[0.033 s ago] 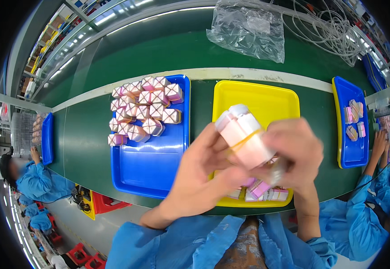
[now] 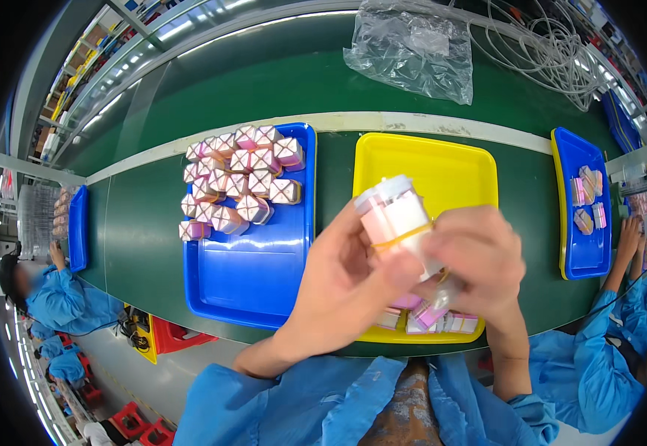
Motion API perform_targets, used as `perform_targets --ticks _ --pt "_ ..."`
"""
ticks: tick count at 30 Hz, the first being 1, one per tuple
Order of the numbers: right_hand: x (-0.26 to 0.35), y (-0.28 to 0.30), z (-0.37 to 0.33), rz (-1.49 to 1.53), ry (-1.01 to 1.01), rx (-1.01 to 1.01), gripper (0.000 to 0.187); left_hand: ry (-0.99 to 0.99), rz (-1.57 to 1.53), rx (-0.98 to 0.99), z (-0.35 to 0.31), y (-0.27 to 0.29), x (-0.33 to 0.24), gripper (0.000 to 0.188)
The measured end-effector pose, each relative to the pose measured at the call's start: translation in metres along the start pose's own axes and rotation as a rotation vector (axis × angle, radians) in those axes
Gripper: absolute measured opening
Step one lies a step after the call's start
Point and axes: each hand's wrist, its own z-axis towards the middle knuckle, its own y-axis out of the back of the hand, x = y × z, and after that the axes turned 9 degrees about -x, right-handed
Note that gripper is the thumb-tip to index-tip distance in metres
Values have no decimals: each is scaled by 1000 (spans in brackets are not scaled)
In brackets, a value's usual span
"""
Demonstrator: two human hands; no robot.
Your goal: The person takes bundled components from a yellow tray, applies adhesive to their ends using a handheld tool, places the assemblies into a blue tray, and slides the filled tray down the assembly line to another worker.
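A white and pink block-shaped bundle (image 2: 398,212) is tilted above the near half of the yellow tray (image 2: 427,152). A yellow rubber band (image 2: 404,236) runs around it, and its upper end looks like clear or whitish plastic. My left hand (image 2: 342,279) is closed round the bundle from the left, thumb across its near side. At the bundle's lower right end, my right hand (image 2: 479,256) has curled fingers, somewhat blurred. A small clear plastic piece (image 2: 448,291) shows beneath these fingers. More pink and white bundles (image 2: 429,316) lie in the tray's near end, partly hidden by my hands.
On the left, a blue tray (image 2: 249,279) holds several banded bundles (image 2: 238,175) at its far side. Another blue tray (image 2: 587,249) with several bundles stands right. A clear plastic bag (image 2: 413,52) and coiled cables (image 2: 554,63) lie at the back. Co-workers sit both sides.
The bundle has turned slightly more upright in my left hand. My right hand has shifted a little left and down, and the clear piece has moved left with it.
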Motion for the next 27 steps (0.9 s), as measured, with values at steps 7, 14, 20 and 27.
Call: perform_targets --ticks 7,14,20,27 --pt "-1 33 17 170 -210 49 39 337 -492 172 26 15 5 63" --pt "-13 65 20 123 -250 -24 11 267 -317 225 19 -9 3 56" --pt "-13 66 16 62 -278 -36 9 263 -539 234 25 9 13 51" --pt "-15 70 15 73 -289 -34 6 231 -376 125 23 -9 6 55"
